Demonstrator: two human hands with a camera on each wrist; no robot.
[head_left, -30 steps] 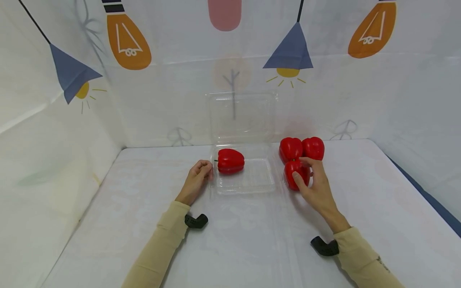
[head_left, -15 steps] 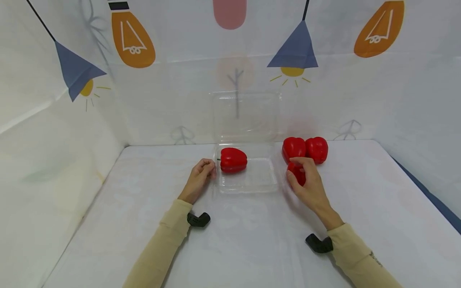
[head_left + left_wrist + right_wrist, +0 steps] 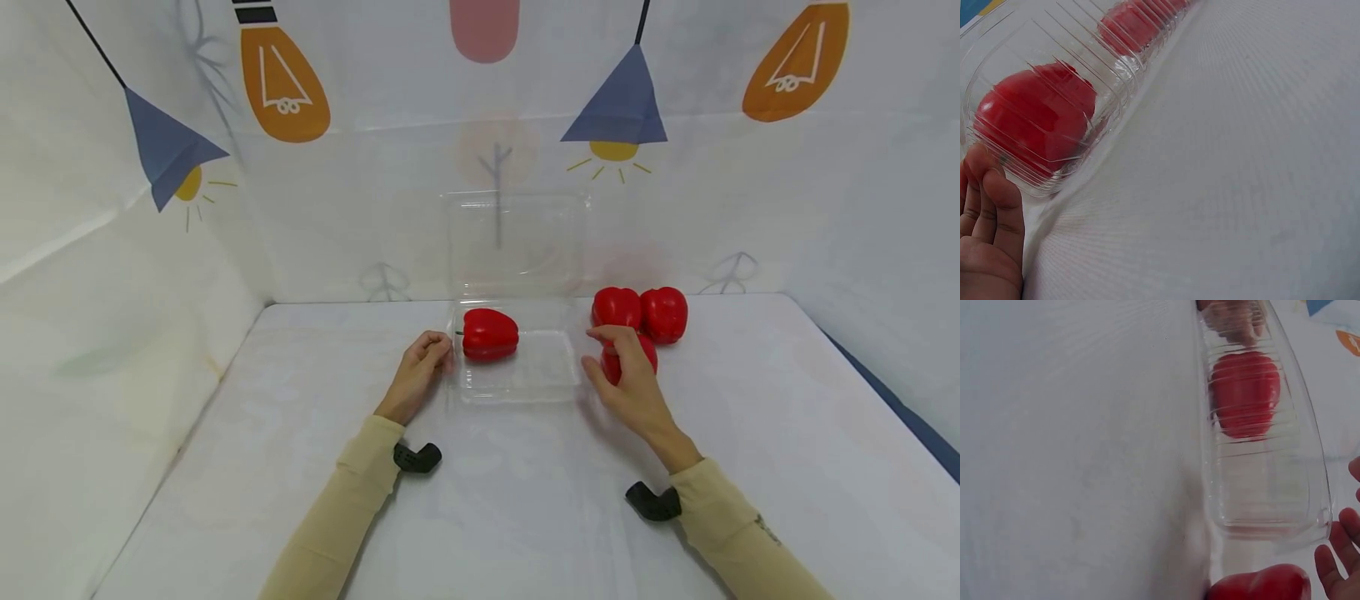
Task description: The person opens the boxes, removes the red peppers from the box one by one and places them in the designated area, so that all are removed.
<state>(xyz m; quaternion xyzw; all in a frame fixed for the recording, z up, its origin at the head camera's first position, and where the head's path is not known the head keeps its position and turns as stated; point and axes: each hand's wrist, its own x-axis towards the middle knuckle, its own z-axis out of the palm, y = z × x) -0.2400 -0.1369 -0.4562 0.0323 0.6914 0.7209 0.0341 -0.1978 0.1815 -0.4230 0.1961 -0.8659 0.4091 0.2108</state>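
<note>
A clear plastic clamshell container [image 3: 551,362] lies with its lid [image 3: 517,242] raised at the back. One red bell pepper [image 3: 489,335] lies on its side in the left half, stem to the left. My left hand [image 3: 416,371] pinches the container's left rim; in the left wrist view its fingertips meet the ribbed wall. Thumb and fingers spread apart, my right hand [image 3: 630,387] holds nothing at the container's right edge. It partly hides a second bell pepper [image 3: 649,350] on the table. In the right wrist view its fingers [image 3: 1344,550] stand near the container's end.
Two more red bell peppers [image 3: 617,307] [image 3: 664,315] sit side by side at the table's back edge, right of the container. A white sheet printed with lamps [image 3: 615,104] hangs behind the white table [image 3: 510,500].
My right hand has moved left from the front pepper toward the container's right edge, leaving that pepper on the table. The left hand keeps its place at the rim.
</note>
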